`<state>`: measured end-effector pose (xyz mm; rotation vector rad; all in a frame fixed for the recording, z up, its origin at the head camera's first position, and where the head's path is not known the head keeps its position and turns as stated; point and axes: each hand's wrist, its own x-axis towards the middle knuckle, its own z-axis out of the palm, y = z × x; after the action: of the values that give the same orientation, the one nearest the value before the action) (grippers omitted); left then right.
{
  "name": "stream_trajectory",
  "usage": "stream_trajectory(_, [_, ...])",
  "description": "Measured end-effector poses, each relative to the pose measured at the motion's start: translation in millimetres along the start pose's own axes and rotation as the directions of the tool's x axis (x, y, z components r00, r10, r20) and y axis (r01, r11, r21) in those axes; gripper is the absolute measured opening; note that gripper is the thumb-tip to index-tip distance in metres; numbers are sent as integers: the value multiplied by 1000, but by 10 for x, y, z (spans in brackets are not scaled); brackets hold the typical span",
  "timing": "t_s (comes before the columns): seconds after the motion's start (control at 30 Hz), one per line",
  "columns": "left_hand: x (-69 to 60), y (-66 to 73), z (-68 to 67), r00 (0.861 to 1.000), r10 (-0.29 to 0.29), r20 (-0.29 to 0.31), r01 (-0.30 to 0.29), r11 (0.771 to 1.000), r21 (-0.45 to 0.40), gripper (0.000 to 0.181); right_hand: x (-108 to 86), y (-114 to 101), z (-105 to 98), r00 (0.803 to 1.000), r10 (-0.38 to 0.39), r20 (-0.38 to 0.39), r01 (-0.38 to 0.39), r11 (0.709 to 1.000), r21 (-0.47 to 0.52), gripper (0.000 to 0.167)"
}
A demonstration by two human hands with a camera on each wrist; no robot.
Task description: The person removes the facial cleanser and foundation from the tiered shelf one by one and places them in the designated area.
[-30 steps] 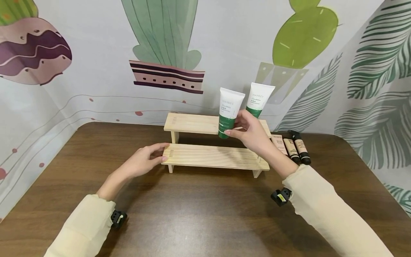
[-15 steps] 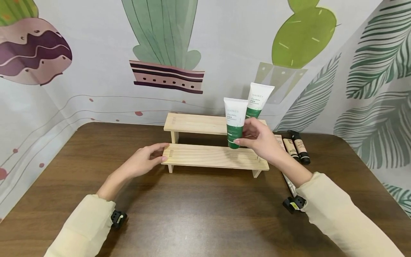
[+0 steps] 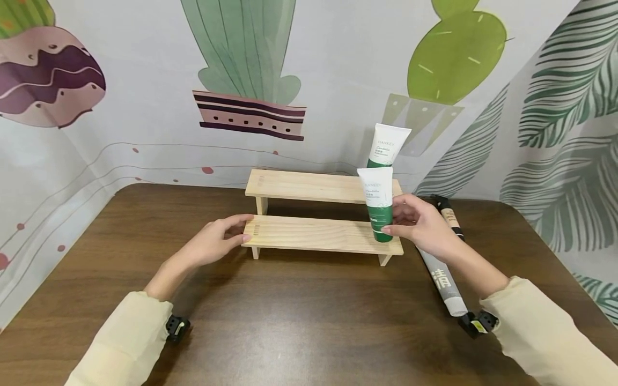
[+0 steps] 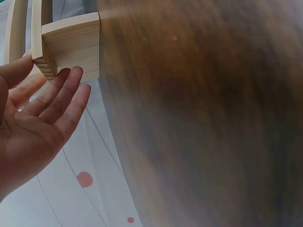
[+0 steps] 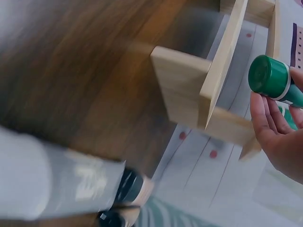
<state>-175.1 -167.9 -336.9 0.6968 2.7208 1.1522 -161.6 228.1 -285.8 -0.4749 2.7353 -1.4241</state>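
Note:
My right hand (image 3: 425, 222) pinches a white-and-green squeeze tube (image 3: 377, 198) by its green cap end (image 5: 262, 75). The tube is upright, cap down, over the right end of the lower step of a two-step wooden shelf (image 3: 314, 233). In the right wrist view the cap appears a little apart from the board. My left hand (image 3: 219, 241) holds the left end of that lower step between thumb and fingers, the other fingers (image 4: 73, 106) stretched out below. A second matching tube (image 3: 388, 143) stands on the upper step at the right, partly hidden behind the held one.
Right of the shelf, a long grey tube (image 3: 441, 279) lies on the brown wooden table (image 3: 270, 321). A black-capped beige tube (image 3: 450, 219) lies behind my right wrist, which covers other things there. A cactus-print cloth (image 3: 159, 107) hangs behind the table.
My right hand has carried the tube right, down and nearer, from in front of the upper step to over the lower step's right end. My left hand stays put.

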Motion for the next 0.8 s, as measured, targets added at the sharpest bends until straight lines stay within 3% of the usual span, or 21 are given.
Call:
stream_trajectory(0.3, [4, 7, 2, 1000, 5, -1, -5, 1000, -3, 42, -228, 160, -256, 998, 63, -5, -63, 998, 17, 43])
stream_trajectory(0.5, [2, 4, 1, 1000, -2, 0, 2, 1000, -11, 43, -382, 306, -452, 994, 112, -6, -112, 993, -35, 43])
stream_trajectory(0.8, [-3, 2, -9, 1000, 2, -1, -2, 1000, -4, 43, -668, 621, -727, 986, 166, 32, -166, 986, -17, 43])
